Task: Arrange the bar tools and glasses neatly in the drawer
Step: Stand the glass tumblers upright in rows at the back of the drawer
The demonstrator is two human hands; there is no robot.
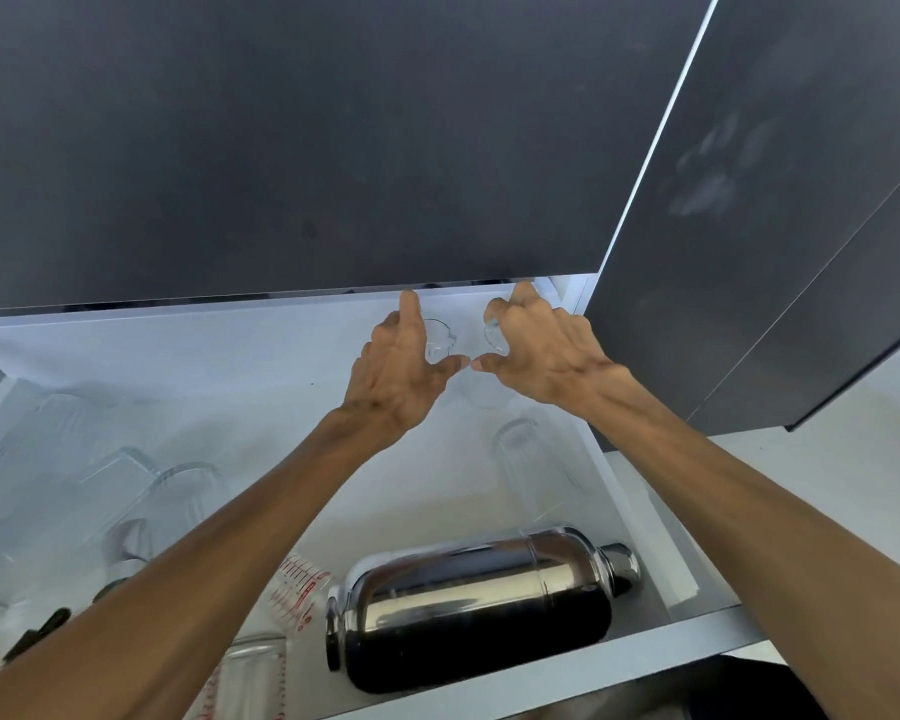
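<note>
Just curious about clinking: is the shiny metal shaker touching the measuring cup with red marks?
Cannot tell. In the head view the cocktail shaker lies on its side with its base right beside the measuring cup, but the blurred meeting point shows neither contact nor a gap.

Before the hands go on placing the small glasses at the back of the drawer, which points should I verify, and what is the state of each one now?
1. Left hand on a small glass: ok, fingers around it.
2. Right hand on the other small glass: ok.
3. The two glasses apart: cannot tell, clear glass blurs together.
4. Room at the drawer back wall: ok, bare floor to the left.
5. Shaker out of the way: ok, lying near the front.
6. Tall glass clear of the right forearm: cannot tell.
</note>
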